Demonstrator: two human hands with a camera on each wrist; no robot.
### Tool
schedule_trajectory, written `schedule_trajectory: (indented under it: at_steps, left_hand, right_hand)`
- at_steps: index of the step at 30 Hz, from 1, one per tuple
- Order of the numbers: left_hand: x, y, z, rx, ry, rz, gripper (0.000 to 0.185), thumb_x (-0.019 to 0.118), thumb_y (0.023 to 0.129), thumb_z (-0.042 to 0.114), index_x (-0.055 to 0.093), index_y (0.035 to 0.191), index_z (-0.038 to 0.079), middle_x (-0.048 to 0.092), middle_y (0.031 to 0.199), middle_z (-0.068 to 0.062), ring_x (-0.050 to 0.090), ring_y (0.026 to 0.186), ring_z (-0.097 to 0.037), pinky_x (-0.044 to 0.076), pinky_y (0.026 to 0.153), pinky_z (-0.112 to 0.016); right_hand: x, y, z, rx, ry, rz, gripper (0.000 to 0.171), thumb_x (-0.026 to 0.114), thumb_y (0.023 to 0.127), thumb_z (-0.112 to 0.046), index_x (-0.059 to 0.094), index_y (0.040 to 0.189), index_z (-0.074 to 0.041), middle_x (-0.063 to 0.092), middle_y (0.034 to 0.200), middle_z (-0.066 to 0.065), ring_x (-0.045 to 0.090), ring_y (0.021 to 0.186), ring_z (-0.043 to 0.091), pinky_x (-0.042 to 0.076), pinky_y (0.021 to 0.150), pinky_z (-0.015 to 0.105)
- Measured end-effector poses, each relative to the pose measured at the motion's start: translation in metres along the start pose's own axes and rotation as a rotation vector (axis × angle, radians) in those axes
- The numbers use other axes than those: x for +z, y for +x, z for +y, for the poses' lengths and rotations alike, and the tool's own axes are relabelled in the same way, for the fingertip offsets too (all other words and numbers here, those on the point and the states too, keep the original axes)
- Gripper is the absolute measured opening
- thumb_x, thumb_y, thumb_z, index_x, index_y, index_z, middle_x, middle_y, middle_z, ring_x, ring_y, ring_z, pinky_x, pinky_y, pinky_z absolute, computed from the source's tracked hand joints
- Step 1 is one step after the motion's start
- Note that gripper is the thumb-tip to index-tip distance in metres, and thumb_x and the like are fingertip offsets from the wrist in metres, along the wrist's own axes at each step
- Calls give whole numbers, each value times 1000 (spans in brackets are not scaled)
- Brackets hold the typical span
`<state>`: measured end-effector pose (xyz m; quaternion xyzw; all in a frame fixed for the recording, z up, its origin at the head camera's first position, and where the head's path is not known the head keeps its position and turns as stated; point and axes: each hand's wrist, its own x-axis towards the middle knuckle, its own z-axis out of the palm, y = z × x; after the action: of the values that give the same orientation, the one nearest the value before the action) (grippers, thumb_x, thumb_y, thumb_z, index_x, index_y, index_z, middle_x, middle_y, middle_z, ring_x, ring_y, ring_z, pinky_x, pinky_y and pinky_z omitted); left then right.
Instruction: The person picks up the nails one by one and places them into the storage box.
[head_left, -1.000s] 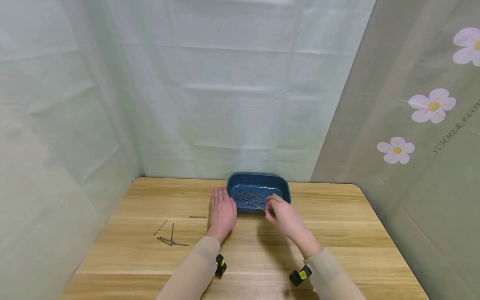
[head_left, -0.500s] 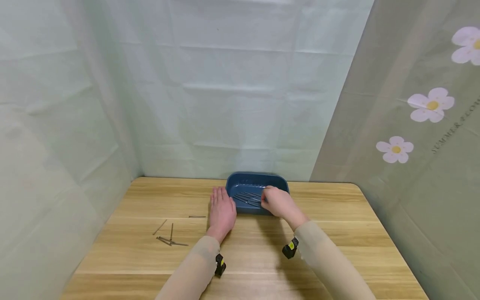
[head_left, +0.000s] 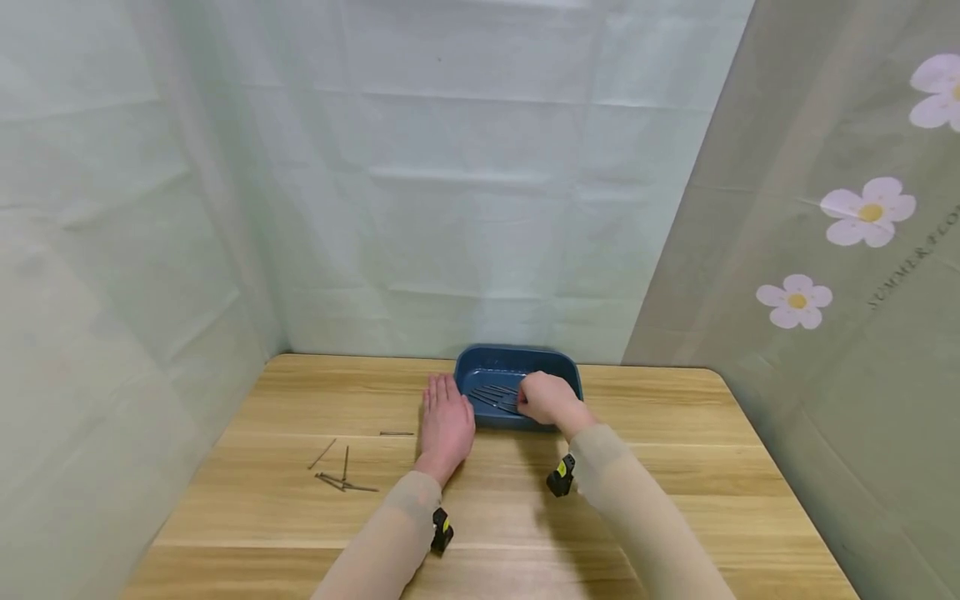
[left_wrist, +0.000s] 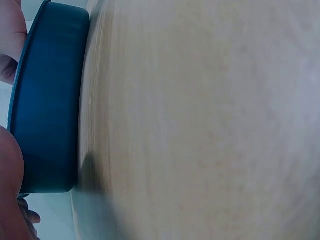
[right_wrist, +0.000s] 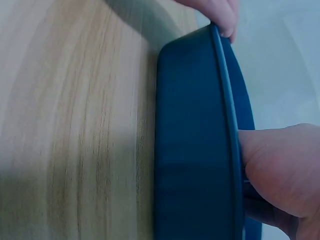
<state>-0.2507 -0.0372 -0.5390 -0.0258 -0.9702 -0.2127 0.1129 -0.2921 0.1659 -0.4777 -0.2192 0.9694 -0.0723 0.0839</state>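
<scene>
A dark blue rectangular tray [head_left: 517,422] sits at the far edge of the table, with several thin dark nails [head_left: 491,396] lying side by side in its left half. My left hand [head_left: 446,425] is flat along the tray's left end, fingers straight and thumb at the rim. My right hand [head_left: 551,398] reaches down over the tray's front right rim, fingers curled in at the right ends of the nails. Its fingertips are hidden; I cannot tell whether they pinch a nail. In the right wrist view, the right hand [right_wrist: 285,170] overlaps the tray's long wall [right_wrist: 195,140].
Left of my left hand, several loose nails [head_left: 345,483] lie on the wooden table [head_left: 262,517], some crossing. A single nail [head_left: 396,433] lies nearer the tray. A pale curtain [head_left: 480,208] hangs behind the table; a flowered one [head_left: 795,250] is at the right.
A second ago my right hand pinched a nail above the tray's front edge. It has moved forward and down into the tray. My left hand has stayed in place.
</scene>
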Motion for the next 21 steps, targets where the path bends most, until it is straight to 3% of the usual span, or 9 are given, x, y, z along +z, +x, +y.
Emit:
schedule_trajectory:
  at_steps: [9,15,21]
  left_hand:
    - [-3,0,0,1,14,-3,59,39,113,23,36,159,-14,37,165,-31,26,158,-47,23,128,-57]
    - [-1,1,-1,-1,8,-7,59,41,113,23,34,160,-14,35,166,-31,24,159,-46,22,128,-57]
    - [0,0,-1,-6,6,-19,59,39,114,23,33,160,-13,34,167,-31,23,159,-46,21,129,-56]
  right_hand:
    - [2,6,0,32,-31,1,35,77,99,-17,62,68,-17,50,68,-5,42,62,13,41,63,33]
    - [5,11,2,52,-31,-3,18,79,98,-21,74,82,-19,68,84,-6,57,72,11,57,75,34]
    - [9,15,4,80,-13,-17,11,81,98,-24,77,89,-18,71,90,-5,62,77,13,60,82,38]
